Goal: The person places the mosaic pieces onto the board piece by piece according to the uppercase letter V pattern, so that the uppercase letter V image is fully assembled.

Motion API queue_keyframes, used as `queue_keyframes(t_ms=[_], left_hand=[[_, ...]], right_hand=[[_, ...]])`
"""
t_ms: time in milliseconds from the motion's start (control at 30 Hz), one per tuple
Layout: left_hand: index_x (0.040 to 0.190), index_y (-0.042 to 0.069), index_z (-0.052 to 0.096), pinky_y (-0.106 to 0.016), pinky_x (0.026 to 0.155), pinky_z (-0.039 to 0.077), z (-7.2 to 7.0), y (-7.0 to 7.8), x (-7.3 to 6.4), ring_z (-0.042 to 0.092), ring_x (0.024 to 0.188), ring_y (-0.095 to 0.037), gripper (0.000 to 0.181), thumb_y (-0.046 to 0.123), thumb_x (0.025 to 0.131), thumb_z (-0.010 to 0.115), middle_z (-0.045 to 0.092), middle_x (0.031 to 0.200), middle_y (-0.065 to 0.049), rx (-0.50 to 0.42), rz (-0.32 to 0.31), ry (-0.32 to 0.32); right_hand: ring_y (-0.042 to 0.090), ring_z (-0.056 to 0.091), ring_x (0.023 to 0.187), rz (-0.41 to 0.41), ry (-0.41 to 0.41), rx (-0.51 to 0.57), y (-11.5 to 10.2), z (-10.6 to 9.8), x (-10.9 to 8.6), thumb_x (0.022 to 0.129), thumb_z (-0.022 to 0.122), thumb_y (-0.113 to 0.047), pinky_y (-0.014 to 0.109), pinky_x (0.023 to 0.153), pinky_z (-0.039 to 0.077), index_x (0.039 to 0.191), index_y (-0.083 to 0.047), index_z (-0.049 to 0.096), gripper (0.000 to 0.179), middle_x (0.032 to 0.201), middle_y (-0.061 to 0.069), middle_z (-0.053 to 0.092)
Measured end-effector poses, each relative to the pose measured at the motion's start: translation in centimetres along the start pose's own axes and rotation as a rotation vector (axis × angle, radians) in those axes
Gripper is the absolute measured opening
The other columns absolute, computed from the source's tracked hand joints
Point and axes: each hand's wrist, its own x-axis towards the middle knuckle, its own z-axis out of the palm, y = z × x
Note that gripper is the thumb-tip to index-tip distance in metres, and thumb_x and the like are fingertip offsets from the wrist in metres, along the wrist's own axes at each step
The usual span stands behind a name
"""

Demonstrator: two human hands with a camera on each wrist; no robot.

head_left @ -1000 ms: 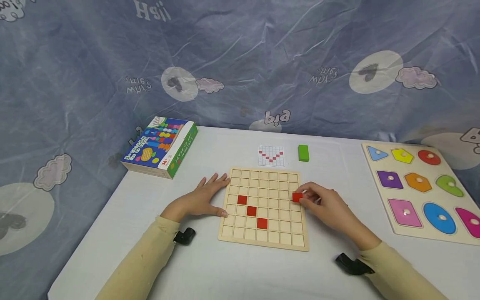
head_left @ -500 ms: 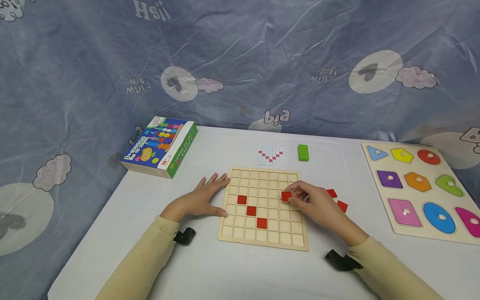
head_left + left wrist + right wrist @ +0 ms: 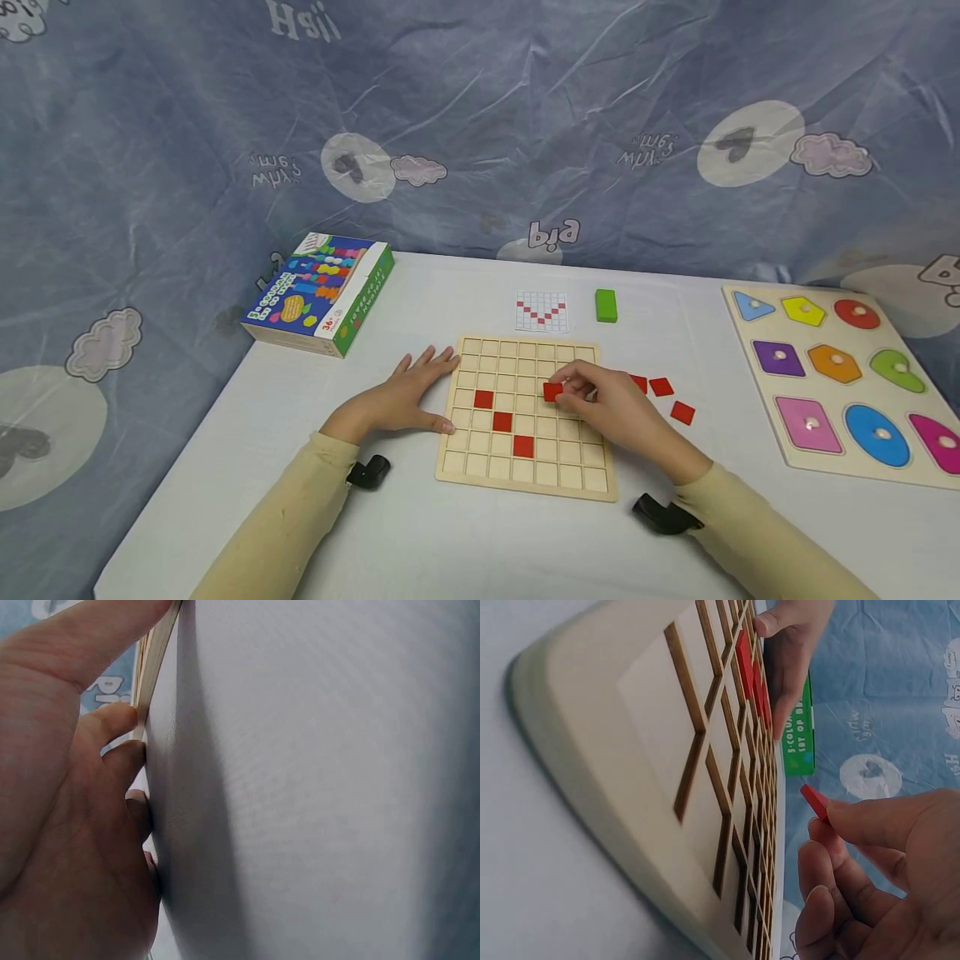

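Observation:
A square wooden grid board (image 3: 525,492) lies on the white table, with three red tiles in a descending diagonal, one of them a red tile (image 3: 502,422) in the middle. My right hand (image 3: 603,404) pinches another red tile (image 3: 552,392) between thumb and fingertips over the board's right half. The right wrist view shows that held tile (image 3: 815,802) tilted and apart from the board. My left hand (image 3: 401,400) lies with spread fingers at the board's left edge, its thumb and fingertips touching the rim. In the left wrist view the left palm (image 3: 82,855) is beside that edge.
Several loose red tiles, including one red tile (image 3: 682,412), lie right of the board. Behind it are a pattern card (image 3: 542,312) and a green block (image 3: 607,306). A boxed bead set (image 3: 318,292) stands back left; a shape puzzle board (image 3: 810,383) lies at right.
My right hand has moved left with the red tile, from the board's right edge to over its grid. Loose tiles behind that hand have come into sight. The left hand stays put.

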Motion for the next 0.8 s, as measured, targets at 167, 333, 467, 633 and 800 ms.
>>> queue_keyframes(t_ms=[167, 333, 467, 633, 800], left_hand=[[0.164, 0.017, 0.021, -0.052, 0.125, -0.006, -0.1, 0.1, 0.0, -0.004, 0.157, -0.03, 0.112, 0.052, 0.079, 0.084, 0.011, 0.171, -0.004, -0.003, -0.005, -0.003], [0.164, 0.016, 0.021, -0.053, 0.125, -0.006, -0.1, 0.2, -0.1, -0.003, 0.157, -0.031, 0.111, 0.052, 0.079, 0.084, 0.011, 0.171, -0.005, -0.003, -0.004, -0.002], [0.164, 0.016, 0.021, -0.053, 0.125, -0.006, -0.1, 0.2, -0.1, -0.003, 0.157, -0.031, 0.112, 0.051, 0.079, 0.084, 0.011, 0.171, -0.005, -0.006, -0.002, -0.001], [0.164, 0.016, 0.021, -0.053, 0.125, -0.006, -0.1, 0.2, -0.1, -0.003, 0.157, -0.031, 0.112, 0.05, 0.079, 0.084, 0.011, 0.171, -0.005, -0.002, -0.002, 0.0], [0.164, 0.016, 0.021, -0.052, 0.125, -0.006, -0.1, 0.2, -0.1, -0.003, 0.157, -0.03, 0.112, 0.051, 0.079, 0.084, 0.011, 0.171, -0.005, -0.005, -0.006, 0.0]], right_hand=[[0.012, 0.062, 0.081, -0.011, -0.014, 0.011, -0.5, 0.5, 0.5, 0.091, 0.078, -0.015, 0.029, 0.073, 0.054, 0.11, -0.018, 0.072, 0.02, 0.084, -0.008, 0.066], [0.012, 0.062, 0.08, -0.037, -0.031, 0.022, -0.9, 0.9, 1.0, 0.093, 0.075, -0.014, 0.029, 0.073, 0.054, 0.11, -0.019, 0.072, 0.017, 0.084, -0.008, 0.065], [0.011, 0.062, 0.079, -0.06, -0.042, 0.037, -1.3, 1.3, 1.5, 0.094, 0.073, -0.012, 0.028, 0.073, 0.053, 0.11, -0.019, 0.072, 0.018, 0.084, -0.008, 0.065], [0.01, 0.062, 0.079, -0.069, -0.045, 0.044, -1.8, 1.6, 2.1, 0.094, 0.072, -0.014, 0.029, 0.072, 0.052, 0.11, -0.021, 0.072, 0.018, 0.085, -0.009, 0.067], [0.01, 0.062, 0.078, -0.072, -0.05, 0.049, -2.4, 2.0, 2.6, 0.095, 0.072, -0.015, 0.03, 0.071, 0.052, 0.11, -0.022, 0.072, 0.017, 0.085, -0.009, 0.067]])
